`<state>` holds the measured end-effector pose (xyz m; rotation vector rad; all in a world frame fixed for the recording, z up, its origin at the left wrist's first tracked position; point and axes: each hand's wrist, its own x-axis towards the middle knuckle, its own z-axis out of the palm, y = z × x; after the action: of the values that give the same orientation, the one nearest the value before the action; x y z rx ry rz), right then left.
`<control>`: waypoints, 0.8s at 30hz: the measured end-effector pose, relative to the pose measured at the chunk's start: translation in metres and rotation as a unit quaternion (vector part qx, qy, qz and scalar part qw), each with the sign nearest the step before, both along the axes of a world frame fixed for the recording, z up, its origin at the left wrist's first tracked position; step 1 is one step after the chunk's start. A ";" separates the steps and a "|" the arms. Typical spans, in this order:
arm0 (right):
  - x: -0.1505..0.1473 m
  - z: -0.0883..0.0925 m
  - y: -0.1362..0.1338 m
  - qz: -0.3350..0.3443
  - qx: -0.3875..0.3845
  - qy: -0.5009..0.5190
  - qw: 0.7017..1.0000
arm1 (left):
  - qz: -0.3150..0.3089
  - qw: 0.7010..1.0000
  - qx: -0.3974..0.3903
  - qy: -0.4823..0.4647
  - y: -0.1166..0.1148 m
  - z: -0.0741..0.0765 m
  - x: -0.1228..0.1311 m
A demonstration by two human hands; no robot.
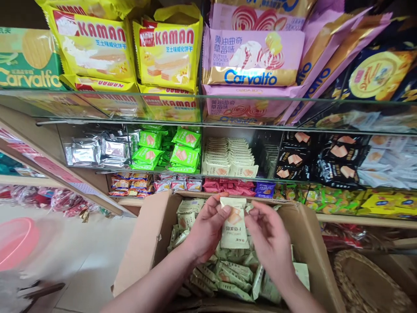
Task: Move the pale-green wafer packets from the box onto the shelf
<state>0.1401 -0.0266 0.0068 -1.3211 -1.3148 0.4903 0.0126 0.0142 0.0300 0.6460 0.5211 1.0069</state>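
A pale green snack cake packet [235,237] is held up over an open cardboard box [140,248]. My left hand [206,228] pinches its left edge, the thumb lying on the printed front. At the right edge, my right hand [272,243] has its thumb and fingers closed on the wrapper, slightly blurred. Below both hands, many matching packets [233,274] lie loosely in the box; my forearms hide some of them. Directly ahead, similar pale packets [228,158] stand in tight rows on the glass shelf.
Bright green packets [184,150] and silver packets [84,150] fill shelf sections to the left, black packets [339,152] to the right. The upper glass shelf edge [163,117] juts out above. A pink basin [16,241] and a woven basket [368,282] flank the box.
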 end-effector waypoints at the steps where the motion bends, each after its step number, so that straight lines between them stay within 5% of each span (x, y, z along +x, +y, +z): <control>1: 0.002 0.001 0.004 0.008 -0.054 0.048 0.997 | -0.017 0.999 0.025 0.020 -0.001 -0.001 0.000; 4: 0.006 0.002 0.013 0.056 -0.143 0.116 0.981 | -0.045 0.992 0.088 0.074 -0.004 -0.004 0.002; 10: 0.009 -0.008 0.010 0.031 -0.163 0.149 0.975 | -0.020 0.986 0.071 0.147 -0.006 -0.015 -0.002; 15: 0.017 -0.010 0.006 0.096 -0.169 0.096 0.976 | -0.019 0.968 0.110 0.226 0.001 -0.019 -0.014; 20: 0.035 0.016 0.010 0.228 -0.188 -0.061 0.953 | -0.050 0.927 0.216 0.303 -0.002 -0.012 -0.019; 24: 0.065 0.051 0.034 0.132 -0.127 -0.166 0.969 | 0.037 0.932 0.200 0.299 -0.001 -0.017 -0.026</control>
<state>0.2056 0.0070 0.0577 -1.4901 -1.7654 0.6582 -0.0138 0.0129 0.0128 1.3274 0.8859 0.9894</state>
